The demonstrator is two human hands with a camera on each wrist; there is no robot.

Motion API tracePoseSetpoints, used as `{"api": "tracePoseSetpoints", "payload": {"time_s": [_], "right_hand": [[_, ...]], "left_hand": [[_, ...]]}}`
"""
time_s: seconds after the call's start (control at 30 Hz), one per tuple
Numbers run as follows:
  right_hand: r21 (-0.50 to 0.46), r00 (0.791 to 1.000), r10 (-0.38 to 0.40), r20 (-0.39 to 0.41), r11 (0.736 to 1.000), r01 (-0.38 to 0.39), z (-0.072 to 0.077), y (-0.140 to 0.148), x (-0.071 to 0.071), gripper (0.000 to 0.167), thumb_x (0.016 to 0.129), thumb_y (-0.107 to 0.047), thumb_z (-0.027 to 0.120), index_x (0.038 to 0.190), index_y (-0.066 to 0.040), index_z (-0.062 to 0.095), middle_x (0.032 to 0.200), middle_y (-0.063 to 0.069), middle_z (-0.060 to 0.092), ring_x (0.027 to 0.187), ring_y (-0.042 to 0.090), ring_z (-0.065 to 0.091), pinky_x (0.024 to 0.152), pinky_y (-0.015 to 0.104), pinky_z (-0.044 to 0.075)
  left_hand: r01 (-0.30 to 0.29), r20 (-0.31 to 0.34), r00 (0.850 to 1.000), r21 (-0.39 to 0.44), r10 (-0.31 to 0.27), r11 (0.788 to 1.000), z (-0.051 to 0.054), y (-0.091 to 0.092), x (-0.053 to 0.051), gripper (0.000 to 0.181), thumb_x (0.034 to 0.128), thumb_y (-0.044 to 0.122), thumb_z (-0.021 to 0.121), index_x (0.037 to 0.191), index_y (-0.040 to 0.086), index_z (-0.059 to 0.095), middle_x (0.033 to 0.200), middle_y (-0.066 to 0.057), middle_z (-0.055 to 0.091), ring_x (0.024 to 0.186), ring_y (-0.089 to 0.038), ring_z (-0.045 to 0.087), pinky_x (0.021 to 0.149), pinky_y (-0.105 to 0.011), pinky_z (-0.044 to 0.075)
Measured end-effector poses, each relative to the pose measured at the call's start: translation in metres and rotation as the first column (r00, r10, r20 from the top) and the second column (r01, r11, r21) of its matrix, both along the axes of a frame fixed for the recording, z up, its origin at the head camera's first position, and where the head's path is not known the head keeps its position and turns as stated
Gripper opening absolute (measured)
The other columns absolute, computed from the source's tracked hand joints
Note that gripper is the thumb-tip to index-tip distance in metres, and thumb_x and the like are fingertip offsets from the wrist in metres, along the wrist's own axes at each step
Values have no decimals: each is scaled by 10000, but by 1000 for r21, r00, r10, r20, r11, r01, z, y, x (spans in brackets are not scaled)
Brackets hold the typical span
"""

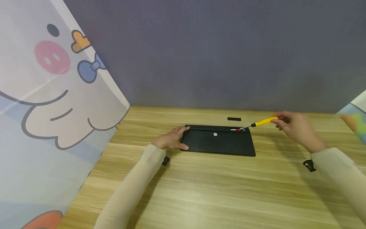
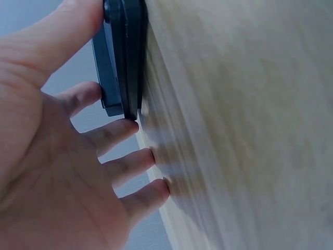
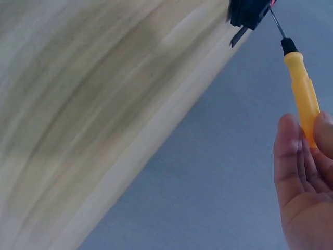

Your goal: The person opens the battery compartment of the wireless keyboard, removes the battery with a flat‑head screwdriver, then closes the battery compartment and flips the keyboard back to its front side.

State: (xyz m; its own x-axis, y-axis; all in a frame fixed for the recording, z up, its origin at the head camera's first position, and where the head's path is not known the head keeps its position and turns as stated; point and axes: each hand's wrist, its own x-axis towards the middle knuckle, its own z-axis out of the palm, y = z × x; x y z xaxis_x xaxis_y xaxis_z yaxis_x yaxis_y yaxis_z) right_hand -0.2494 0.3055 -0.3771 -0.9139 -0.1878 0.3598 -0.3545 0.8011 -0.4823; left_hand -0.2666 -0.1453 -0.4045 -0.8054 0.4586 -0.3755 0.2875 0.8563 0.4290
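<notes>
A black keyboard [image 1: 226, 143] lies underside up on the table, a round pale sticker near its middle. My left hand [image 1: 170, 139] holds its left end, thumb at the near corner and index finger at the far one; the other fingertips reach toward the tabletop in the left wrist view. With thumb and fingertips my right hand [image 1: 295, 128] pinches the handle end of a yellow screwdriver [image 1: 264, 121]. Its shaft slants down to the keyboard's far right edge, where the tip meets a small red and white piece [image 1: 235, 129], possibly a battery, in a narrow slot.
Behind the keyboard lies a small black cover [image 1: 234, 119]. A grey panel [image 1: 217, 57] rises along the table's back edge, and a cartoon-printed panel [image 1: 83, 105] stands on the left. Wood-grain tabletop [image 1: 211, 190] extends in front of the keyboard.
</notes>
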Motion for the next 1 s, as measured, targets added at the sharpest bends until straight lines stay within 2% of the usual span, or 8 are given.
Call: {"api": "tracePoseSetpoints", "payload": {"time_s": [0.17, 0.33, 0.4, 0.87, 1.0], "right_hand": [[38, 996, 12, 84, 999, -15, 4, 0, -7, 243, 948, -188, 603, 1035, 32, 660, 763, 110, 665, 605, 231, 601, 448, 276, 426], [36, 975, 22, 221, 999, -30, 5, 3, -18, 297, 983, -229, 540, 1094, 31, 632, 796, 116, 660, 668, 277, 597, 466, 301, 417], [31, 968, 31, 249, 999, -40, 4, 5, -22, 309, 990, -220, 524, 1109, 49, 620, 808, 125, 660, 680, 282, 604, 476, 302, 433], [19, 936, 62, 346, 997, -73, -11, 18, -35, 378, 1017, -264, 453, 1095, 79, 593, 820, 134, 615, 666, 279, 565, 493, 305, 424], [4, 938, 75, 338, 997, -81, -14, 20, -36, 355, 1020, -241, 448, 1053, 78, 601, 790, 134, 602, 640, 268, 551, 489, 297, 420]], "left_hand": [[-3, 4, 1000, -5, 3, 1000, -1, -1, 0, 933, 829, 442, 694, 1531, 302, 94, 1574, -54, 16, 1417, -307, 52, 1045, -533, 262], [0, -5, 1000, -6, 0, 1000, 0, -2, -1, 930, 831, 445, 692, 1531, 298, 98, 1575, -52, 18, 1416, -307, 55, 1046, -530, 263], [5, -7, 1000, -7, -5, 1000, 0, -1, 0, 930, 832, 446, 692, 1532, 293, 99, 1574, -56, 20, 1416, -309, 55, 1047, -530, 261], [6, -10, 1000, -22, -6, 1000, 1, 1, 0, 933, 824, 459, 687, 1530, 301, 98, 1575, -47, 7, 1418, -299, 58, 1044, -512, 276], [2, -7, 1000, -18, -2, 1000, 1, 1, 1, 929, 827, 453, 688, 1530, 304, 99, 1575, -44, 6, 1417, -304, 59, 1044, -514, 275]]}}
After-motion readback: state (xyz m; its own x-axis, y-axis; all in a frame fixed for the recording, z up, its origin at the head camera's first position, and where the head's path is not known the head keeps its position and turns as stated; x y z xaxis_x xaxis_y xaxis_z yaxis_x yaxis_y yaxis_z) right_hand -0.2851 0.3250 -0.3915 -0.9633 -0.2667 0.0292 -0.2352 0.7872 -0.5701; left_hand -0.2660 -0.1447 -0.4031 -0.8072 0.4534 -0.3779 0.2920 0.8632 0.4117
